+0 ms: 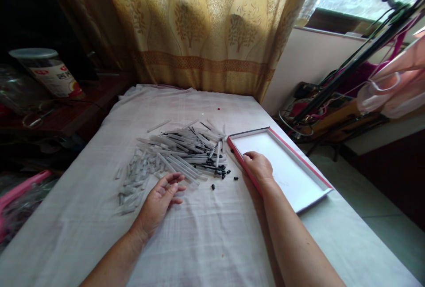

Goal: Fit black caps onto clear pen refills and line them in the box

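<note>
My left hand (pixel 165 193) hovers palm inward at the near edge of a pile, its fingers loosely spread and nothing visible in them. Clear plastic pen barrels (pixel 179 165) lie heaped there, with short frosted tube pieces (pixel 133 178) on the left side. Thin dark refills (pixel 175 136) and small black caps (pixel 219 171) mix in at the back and right. My right hand (pixel 258 166) is closed at the left wall of a shallow white box with red sides (pixel 292 176). Its fingertips are mostly hidden, and the hand seems to grip that wall.
A white cloth (pixel 206 242) covers the table. Loose black caps (pixel 236 178) and a tiny red piece (pixel 218 109) lie apart from the pile. Behind hangs a gold curtain (pixel 189 26). A plastic jar (pixel 49 74) stands at left; a dark pole (pixel 352 61) slants at right.
</note>
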### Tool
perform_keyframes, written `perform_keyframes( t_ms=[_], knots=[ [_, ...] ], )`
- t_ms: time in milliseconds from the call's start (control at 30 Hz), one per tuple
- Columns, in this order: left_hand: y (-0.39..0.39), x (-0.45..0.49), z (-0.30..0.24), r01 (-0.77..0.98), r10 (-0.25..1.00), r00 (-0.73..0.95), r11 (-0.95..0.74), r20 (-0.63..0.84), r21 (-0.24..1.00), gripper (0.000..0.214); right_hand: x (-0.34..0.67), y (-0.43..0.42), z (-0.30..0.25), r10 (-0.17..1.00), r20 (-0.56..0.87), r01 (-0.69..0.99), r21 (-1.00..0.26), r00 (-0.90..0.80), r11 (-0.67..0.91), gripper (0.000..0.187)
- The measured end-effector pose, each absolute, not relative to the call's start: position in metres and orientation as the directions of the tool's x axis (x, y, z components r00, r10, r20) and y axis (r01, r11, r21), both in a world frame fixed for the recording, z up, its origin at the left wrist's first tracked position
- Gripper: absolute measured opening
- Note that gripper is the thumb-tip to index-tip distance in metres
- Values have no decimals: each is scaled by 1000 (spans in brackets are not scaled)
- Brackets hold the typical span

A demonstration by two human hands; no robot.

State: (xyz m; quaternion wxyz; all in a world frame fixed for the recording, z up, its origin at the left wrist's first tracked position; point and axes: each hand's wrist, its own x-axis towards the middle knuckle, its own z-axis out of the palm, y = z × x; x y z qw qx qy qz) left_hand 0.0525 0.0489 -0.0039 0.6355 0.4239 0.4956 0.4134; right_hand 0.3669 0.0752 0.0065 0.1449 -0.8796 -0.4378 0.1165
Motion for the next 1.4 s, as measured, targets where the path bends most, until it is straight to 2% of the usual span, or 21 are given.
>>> perform_keyframes(
  t_ms=[300,400,500,633,767,1033,1133,1200,1333,1400],
  knots=[
    [48,54,-5,-126,942,176,311,-287,942,60,364,72,9,824,-39,773,-323,566,-546,33],
    [48,53,-5,-128,941,178,313,-288,941,60,356,68,15,827,89,802,-321,555,-503,34],
    [49,53,-6,-123,942,183,308,-283,944,60,337,62,19,838,238,846,-360,490,-392,29],
    [48,53,-6,-116,943,186,301,-277,947,59,301,55,16,906,140,855,-415,398,-311,22],
    [48,52,-5,-98,946,192,284,-262,954,58,279,53,10,939,110,892,-365,327,-267,26],
    [48,52,-5,-73,943,216,274,-253,959,59,281,55,13,918,61,861,-375,391,-342,24],
    [48,51,-5,-75,941,225,274,-251,959,59,288,49,12,881,99,811,-449,462,-375,25],
    [48,52,-6,-74,941,231,271,-248,960,59,295,43,11,835,188,760,-550,517,-347,25],
    [46,53,-11,-42,950,234,223,-207,974,55,306,27,10,637,432,630,-769,638,-109,28],
    [43,55,-15,-4,971,193,147,-144,989,52,305,22,9,604,416,521,-853,680,0,28]
  ],
)
